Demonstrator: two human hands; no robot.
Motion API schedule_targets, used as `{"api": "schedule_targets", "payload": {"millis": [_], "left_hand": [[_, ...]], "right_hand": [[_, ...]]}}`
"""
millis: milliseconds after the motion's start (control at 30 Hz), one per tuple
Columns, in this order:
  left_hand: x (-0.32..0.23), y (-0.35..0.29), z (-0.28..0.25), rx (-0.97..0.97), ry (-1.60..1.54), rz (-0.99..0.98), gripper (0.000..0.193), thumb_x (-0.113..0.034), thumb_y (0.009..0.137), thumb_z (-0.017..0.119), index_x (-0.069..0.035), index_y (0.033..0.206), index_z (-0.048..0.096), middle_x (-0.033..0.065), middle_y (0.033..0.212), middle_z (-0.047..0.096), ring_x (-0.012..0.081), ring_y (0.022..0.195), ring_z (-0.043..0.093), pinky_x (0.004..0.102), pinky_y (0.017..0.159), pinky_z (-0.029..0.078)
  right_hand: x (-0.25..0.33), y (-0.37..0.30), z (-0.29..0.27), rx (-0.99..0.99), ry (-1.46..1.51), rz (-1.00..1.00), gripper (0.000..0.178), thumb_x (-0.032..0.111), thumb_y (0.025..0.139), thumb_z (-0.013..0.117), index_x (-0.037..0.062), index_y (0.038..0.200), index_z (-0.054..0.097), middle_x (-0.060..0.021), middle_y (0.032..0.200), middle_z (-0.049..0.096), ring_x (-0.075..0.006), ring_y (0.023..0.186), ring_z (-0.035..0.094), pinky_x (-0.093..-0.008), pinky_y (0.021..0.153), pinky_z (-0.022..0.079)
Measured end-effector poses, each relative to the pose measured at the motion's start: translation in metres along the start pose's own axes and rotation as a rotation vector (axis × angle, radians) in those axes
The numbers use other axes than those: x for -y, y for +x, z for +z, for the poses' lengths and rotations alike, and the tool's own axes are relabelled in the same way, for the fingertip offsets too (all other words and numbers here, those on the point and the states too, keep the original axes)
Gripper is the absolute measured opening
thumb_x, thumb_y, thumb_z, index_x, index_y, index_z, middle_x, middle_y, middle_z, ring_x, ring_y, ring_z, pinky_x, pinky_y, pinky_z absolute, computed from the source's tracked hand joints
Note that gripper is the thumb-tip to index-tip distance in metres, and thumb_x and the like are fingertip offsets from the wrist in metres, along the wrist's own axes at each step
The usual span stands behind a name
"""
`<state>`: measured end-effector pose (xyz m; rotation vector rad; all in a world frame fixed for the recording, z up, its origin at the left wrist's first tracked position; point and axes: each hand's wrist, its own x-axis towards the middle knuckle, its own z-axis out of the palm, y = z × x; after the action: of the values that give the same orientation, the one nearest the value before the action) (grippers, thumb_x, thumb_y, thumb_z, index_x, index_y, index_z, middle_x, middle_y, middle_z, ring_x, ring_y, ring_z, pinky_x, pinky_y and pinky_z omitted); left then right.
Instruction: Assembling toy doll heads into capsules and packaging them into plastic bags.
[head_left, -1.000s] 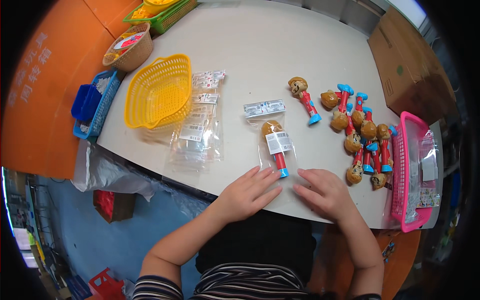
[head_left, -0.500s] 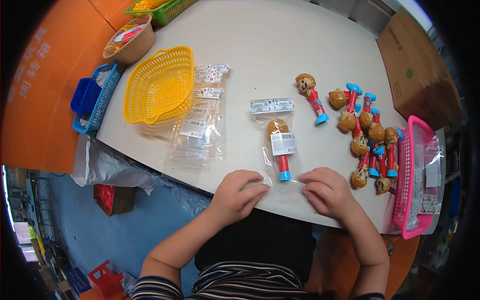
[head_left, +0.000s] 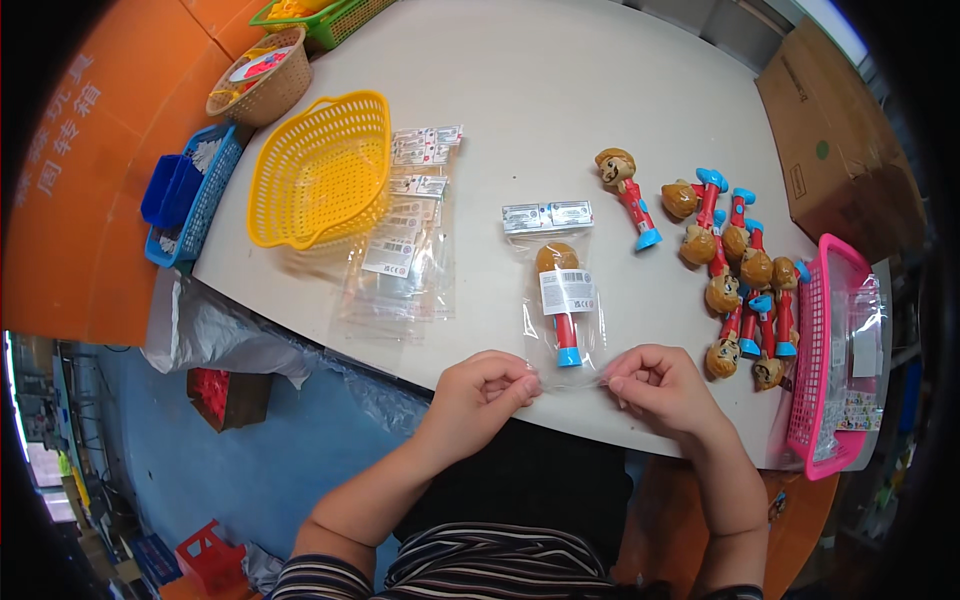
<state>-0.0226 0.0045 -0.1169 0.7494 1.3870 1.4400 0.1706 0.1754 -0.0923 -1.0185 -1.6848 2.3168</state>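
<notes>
my left hand [head_left: 478, 392] and my right hand [head_left: 660, 390] sit at the near edge of the pale grey counter [head_left: 560, 90], each curled with its fingers pressed together in a pinch on one bottom corner of a clear plastic bag holding a toy figure with a brown head, red body and blue foot [head_left: 560, 295]. the left fingers [head_left: 520, 380] grip the bag's lower left corner, the right fingers [head_left: 628, 378] the lower right, and the bag lies flat on the counter, running straight away from them with the blue foot nearest my fingers and the brown head farther off. at the bag's far end, beyond my fingers, is a white printed header card [head_left: 547, 215]. to the left of my left fingers and a little farther out lies a loose stack of empty clear bags with small white labels [head_left: 405, 240], and past that a yellow perforated plastic basket [head_left: 320, 170]. farther right of my right fingers lies a cluster of unbagged toy figures of the same kind [head_left: 740, 270], with one single figure [head_left: 628, 195] lying apart from it, and just beyond the cluster a pink plastic basket [head_left: 825, 350] holding clear packets. far off to the left are a blue plastic basket [head_left: 190, 195] and a woven brown basket [head_left: 262, 78].
</notes>
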Motion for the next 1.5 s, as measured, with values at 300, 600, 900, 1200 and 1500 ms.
{"api": "schedule_targets", "payload": {"millis": [300, 600, 900, 1200, 1500], "left_hand": [[0.001, 0.003, -0.004, 0.041, -0.178, -0.225, 0.009, 0.000, 0.090, 0.063, 0.007, 0.095, 0.064, 0.0130, 0.100, 0.065, 0.0143, 0.087, 0.066, 0.0249, 0.080, 0.055], [0.000, 0.000, -0.002, -0.018, -0.219, -0.221, 0.027, -0.002, 0.087, 0.067, 0.003, 0.108, 0.051, 0.0088, 0.091, 0.065, 0.0110, 0.085, 0.065, 0.0228, 0.076, 0.053], [-0.010, 0.016, 0.001, -0.132, -0.151, -0.222, 0.030, -0.009, 0.092, 0.063, 0.003, 0.115, 0.046, 0.0118, 0.088, 0.066, 0.0146, 0.080, 0.067, 0.0239, 0.067, 0.054], [-0.008, 0.025, -0.006, -0.039, -0.099, -0.187, 0.030, -0.002, 0.089, 0.064, 0.003, 0.114, 0.048, 0.0126, 0.087, 0.068, 0.0174, 0.081, 0.069, 0.0230, 0.067, 0.055], [0.001, 0.022, -0.006, -0.044, -0.161, -0.124, 0.018, 0.000, 0.089, 0.063, -0.001, 0.100, 0.048, 0.0100, 0.087, 0.063, 0.0156, 0.080, 0.068, 0.0235, 0.069, 0.055]], "right_hand": [[-0.005, -0.001, -0.007, -0.028, 0.081, 0.069, 0.004, -0.002, 0.085, 0.065, -0.0027, 0.085, 0.061, -0.0121, 0.085, 0.067, -0.0107, 0.065, 0.060, -0.0214, 0.057, 0.048], [0.007, -0.001, -0.001, 0.047, 0.135, 0.129, 0.016, 0.010, 0.092, 0.063, -0.0032, 0.101, 0.060, -0.0116, 0.094, 0.069, -0.0100, 0.070, 0.063, -0.0204, 0.054, 0.049], [0.012, 0.015, 0.001, -0.072, -0.216, 0.187, 0.020, 0.015, 0.092, 0.063, -0.0041, 0.092, 0.067, -0.0071, 0.066, 0.066, -0.0062, 0.044, 0.050, -0.0191, 0.042, 0.038], [0.017, 0.020, -0.003, -0.009, -0.173, 0.301, 0.018, 0.015, 0.088, 0.068, -0.0035, 0.087, 0.068, -0.0035, 0.060, 0.061, -0.0059, 0.041, 0.047, -0.0206, 0.040, 0.036], [0.011, 0.020, -0.004, -0.006, -0.157, 0.218, 0.014, 0.010, 0.086, 0.068, -0.0030, 0.081, 0.067, -0.0002, 0.057, 0.057, -0.0042, 0.043, 0.045, -0.0199, 0.040, 0.033]]}}
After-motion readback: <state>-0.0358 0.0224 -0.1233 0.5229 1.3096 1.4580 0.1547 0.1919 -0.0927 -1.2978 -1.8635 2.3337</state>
